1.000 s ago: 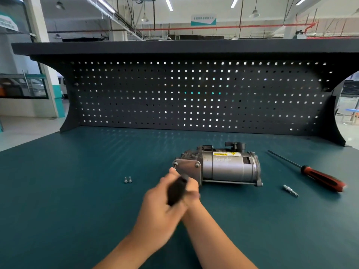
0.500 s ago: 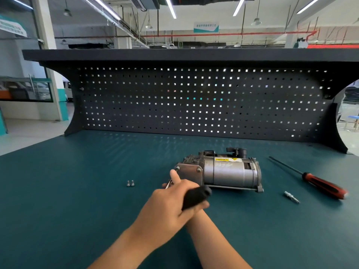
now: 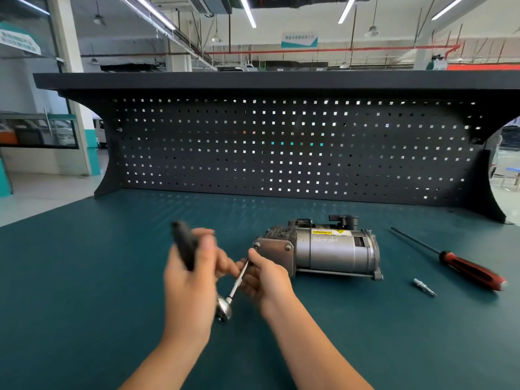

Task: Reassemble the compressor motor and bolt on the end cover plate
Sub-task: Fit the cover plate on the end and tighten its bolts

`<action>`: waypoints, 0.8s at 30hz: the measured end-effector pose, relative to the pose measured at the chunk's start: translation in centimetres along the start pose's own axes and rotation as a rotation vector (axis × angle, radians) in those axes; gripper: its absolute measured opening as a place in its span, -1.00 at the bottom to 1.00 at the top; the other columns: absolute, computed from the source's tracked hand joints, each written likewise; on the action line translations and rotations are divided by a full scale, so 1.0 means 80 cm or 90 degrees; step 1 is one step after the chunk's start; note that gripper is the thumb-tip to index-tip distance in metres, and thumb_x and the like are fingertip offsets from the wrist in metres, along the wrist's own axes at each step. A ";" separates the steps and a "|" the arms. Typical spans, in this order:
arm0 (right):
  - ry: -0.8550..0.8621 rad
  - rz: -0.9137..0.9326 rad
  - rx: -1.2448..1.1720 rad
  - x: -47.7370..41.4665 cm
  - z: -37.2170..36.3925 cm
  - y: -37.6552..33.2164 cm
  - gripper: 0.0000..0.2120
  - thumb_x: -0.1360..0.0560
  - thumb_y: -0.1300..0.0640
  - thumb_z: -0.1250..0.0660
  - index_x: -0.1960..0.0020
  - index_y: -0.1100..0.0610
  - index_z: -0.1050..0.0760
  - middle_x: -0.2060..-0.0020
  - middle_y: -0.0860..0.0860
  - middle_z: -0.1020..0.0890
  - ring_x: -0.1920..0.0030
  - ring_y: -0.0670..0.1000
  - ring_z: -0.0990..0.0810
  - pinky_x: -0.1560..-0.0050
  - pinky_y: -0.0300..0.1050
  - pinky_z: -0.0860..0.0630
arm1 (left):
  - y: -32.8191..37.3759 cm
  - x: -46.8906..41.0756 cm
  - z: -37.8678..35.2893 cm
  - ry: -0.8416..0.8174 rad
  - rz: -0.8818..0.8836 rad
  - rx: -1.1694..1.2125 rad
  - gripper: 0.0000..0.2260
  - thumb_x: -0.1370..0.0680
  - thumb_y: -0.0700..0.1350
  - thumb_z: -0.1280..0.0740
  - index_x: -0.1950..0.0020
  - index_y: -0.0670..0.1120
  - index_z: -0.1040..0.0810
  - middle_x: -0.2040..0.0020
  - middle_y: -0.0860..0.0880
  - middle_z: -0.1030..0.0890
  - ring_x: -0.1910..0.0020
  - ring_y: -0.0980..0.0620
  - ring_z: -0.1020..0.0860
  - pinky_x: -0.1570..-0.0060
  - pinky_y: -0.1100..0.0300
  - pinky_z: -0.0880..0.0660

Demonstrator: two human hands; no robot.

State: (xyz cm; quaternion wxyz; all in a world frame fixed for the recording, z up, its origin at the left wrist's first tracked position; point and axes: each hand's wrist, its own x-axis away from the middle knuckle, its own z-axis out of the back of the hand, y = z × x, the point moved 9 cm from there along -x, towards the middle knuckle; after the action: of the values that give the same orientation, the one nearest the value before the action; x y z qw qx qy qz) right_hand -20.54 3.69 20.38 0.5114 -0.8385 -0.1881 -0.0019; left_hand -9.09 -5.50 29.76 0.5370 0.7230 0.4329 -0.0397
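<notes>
- Compressor motor [image 3: 332, 250] lies on its side on the teal bench mat [image 3: 84, 277], right of centre. Its long axis runs left to right, and a yellow warning label [image 3: 330, 232] is on top.
- The end cover plate [image 3: 273, 250] sits on the motor's left end, facing the hands. Two bolt heads [image 3: 287, 247] show at its upper corners; the right hand hides the lower corners.
- The left hand [image 3: 191, 285] is left of the plate, its fingers wrapped round the black handle [image 3: 184, 246] of a ratchet [image 3: 223, 306]. The handle sticks out of the fist toward the far side, and the chrome head hangs below the hand on the near side. Hand and handle are blurred.
- A thin shaft [image 3: 239, 280] runs from the ratchet head up and right toward the plate's lower left corner. Fingers cover its far tip, so I cannot tell whether it meets the plate.
- The right hand [image 3: 267, 280] pinches the far end of the thin shaft between thumb and fingers, just beside the plate's left edge.
- A screwdriver [image 3: 467, 268] with a red handle lies right of the motor and apart from it, with its dark blade pointing far and left.
- A small metal bit [image 3: 424, 287] lies on the mat between the motor and the screwdriver handle, toward the near side, touching neither.
- A dark pegboard [image 3: 281, 153] stands along the far edge of the bench.
</notes>
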 end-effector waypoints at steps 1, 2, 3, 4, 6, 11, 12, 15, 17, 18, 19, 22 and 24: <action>-0.006 -0.003 -0.010 -0.004 0.002 0.002 -0.79 -0.57 0.14 -0.25 0.20 0.22 -0.50 0.44 0.03 -0.62 0.44 -0.04 -0.60 0.38 -0.23 -0.50 | -0.012 -0.003 0.019 0.077 0.060 0.076 -0.83 -0.53 0.03 -0.27 0.10 -0.06 -0.42 0.47 0.09 -0.47 0.47 0.14 -0.50 0.35 0.31 -0.52; 0.002 -0.014 -0.021 -0.003 0.003 0.004 -0.78 -0.57 0.14 -0.25 0.20 0.22 -0.49 0.46 0.02 -0.63 0.47 -0.05 -0.60 0.42 -0.25 -0.49 | -0.026 -0.004 0.035 0.142 0.125 0.141 -0.83 -0.58 0.04 -0.21 0.10 -0.05 -0.42 0.43 0.07 -0.48 0.45 0.16 -0.53 0.31 0.29 -0.53; -0.008 -0.021 -0.043 -0.005 0.002 0.006 -0.78 -0.57 0.14 -0.25 0.20 0.22 -0.49 0.48 0.01 -0.63 0.49 -0.06 -0.61 0.46 -0.27 -0.49 | -0.038 -0.004 0.046 0.186 0.184 0.188 -0.82 -0.60 0.06 -0.19 0.09 -0.03 -0.43 0.37 0.04 -0.49 0.41 0.16 -0.57 0.26 0.26 -0.53; -0.003 -0.030 -0.059 0.000 0.001 0.006 -0.79 -0.57 0.14 -0.25 0.19 0.23 -0.49 0.48 0.02 -0.64 0.49 -0.06 -0.61 0.48 -0.28 -0.48 | -0.048 -0.002 0.054 0.207 0.233 0.219 -0.81 -0.60 0.07 -0.18 0.09 -0.02 -0.42 0.32 0.02 -0.50 0.36 0.16 -0.60 0.19 0.22 -0.51; -0.002 -0.041 -0.067 0.004 -0.001 0.007 -0.79 -0.57 0.15 -0.25 0.19 0.24 -0.49 0.48 0.03 -0.64 0.48 -0.05 -0.62 0.50 -0.29 -0.48 | -0.059 0.001 0.058 0.181 0.291 0.217 -0.89 -0.60 -0.02 -0.20 0.09 -0.01 -0.42 0.28 0.01 -0.54 0.25 0.12 -0.62 0.09 0.11 -0.49; 0.004 -0.037 -0.112 0.005 0.000 0.005 -0.79 -0.57 0.18 -0.25 0.20 0.25 -0.48 0.50 0.04 -0.63 0.50 -0.06 -0.62 0.52 -0.30 -0.49 | -0.063 0.026 0.031 -0.061 0.357 0.041 -0.83 -0.49 -0.20 -0.29 0.00 0.00 -0.61 0.06 0.04 -0.68 0.05 0.08 -0.61 0.20 0.02 -0.49; 0.005 -0.039 -0.127 0.006 0.000 0.005 -0.79 -0.57 0.18 -0.25 0.21 0.25 -0.48 0.51 0.04 -0.62 0.51 -0.06 -0.61 0.52 -0.30 -0.50 | -0.065 0.034 0.026 -0.100 0.373 -0.004 -0.81 -0.48 -0.20 -0.31 -0.03 0.01 -0.62 0.02 0.06 -0.68 0.06 0.07 -0.60 0.22 0.01 -0.50; 0.002 -0.053 -0.167 0.006 0.000 0.007 -0.78 -0.57 0.19 -0.24 0.18 0.30 -0.48 0.51 0.06 -0.62 0.51 -0.07 -0.61 0.52 -0.31 -0.49 | -0.077 0.054 0.015 -0.183 0.414 -0.122 -0.76 -0.51 -0.19 -0.32 -0.11 0.10 -0.54 0.04 0.03 -0.68 0.09 0.03 -0.60 0.25 0.04 -0.56; 0.000 -0.062 -0.173 0.009 0.002 0.009 -0.79 -0.57 0.18 -0.25 0.14 0.32 -0.48 0.49 0.06 -0.63 0.49 -0.07 -0.62 0.51 -0.33 -0.49 | -0.083 0.066 0.008 -0.218 0.444 -0.139 -0.76 -0.53 -0.16 -0.31 -0.12 0.13 -0.49 0.13 -0.06 -0.68 0.19 0.02 -0.63 0.34 0.13 -0.55; -0.003 -0.067 -0.174 0.009 0.002 0.010 -0.79 -0.57 0.18 -0.24 0.12 0.33 -0.48 0.48 0.07 -0.64 0.48 -0.07 -0.63 0.50 -0.33 -0.50 | -0.086 0.067 0.006 -0.222 0.444 -0.154 -0.76 -0.54 -0.17 -0.31 -0.12 0.13 -0.47 0.18 -0.07 -0.68 0.25 0.04 -0.63 0.37 0.18 -0.54; -0.012 -0.070 -0.174 0.009 0.001 0.010 -0.78 -0.58 0.17 -0.24 0.10 0.33 -0.48 0.46 0.07 -0.65 0.46 -0.06 -0.64 0.50 -0.32 -0.51 | -0.087 0.065 0.005 -0.224 0.428 -0.186 -0.77 -0.54 -0.18 -0.31 -0.11 0.13 -0.46 0.24 -0.05 -0.67 0.32 0.09 -0.61 0.39 0.22 -0.51; -0.038 -0.074 -0.151 0.008 -0.003 0.010 -0.76 -0.60 0.14 -0.19 0.07 0.31 -0.48 0.40 0.08 -0.67 0.41 -0.03 -0.66 0.45 -0.27 -0.55 | -0.086 0.051 0.003 -0.247 0.333 -0.322 -0.79 -0.54 -0.20 -0.30 -0.06 0.11 -0.49 0.43 0.04 -0.54 0.42 0.11 -0.49 0.34 0.22 -0.43; -0.043 -0.064 -0.119 0.005 -0.005 0.008 -0.75 -0.61 0.13 -0.16 0.08 0.29 -0.47 0.38 0.08 -0.68 0.39 -0.03 -0.67 0.42 -0.23 -0.56 | -0.078 0.039 0.000 -0.277 0.235 -0.440 -0.84 -0.54 -0.15 -0.28 0.05 0.13 -0.55 0.45 0.04 -0.46 0.41 0.09 -0.43 0.29 0.18 -0.37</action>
State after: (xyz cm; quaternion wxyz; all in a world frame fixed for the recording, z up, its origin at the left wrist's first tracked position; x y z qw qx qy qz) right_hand -19.86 3.25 20.08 0.4237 -0.8717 -0.2457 -0.0168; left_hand -11.32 -3.38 23.50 0.8237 0.5410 0.1615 0.0528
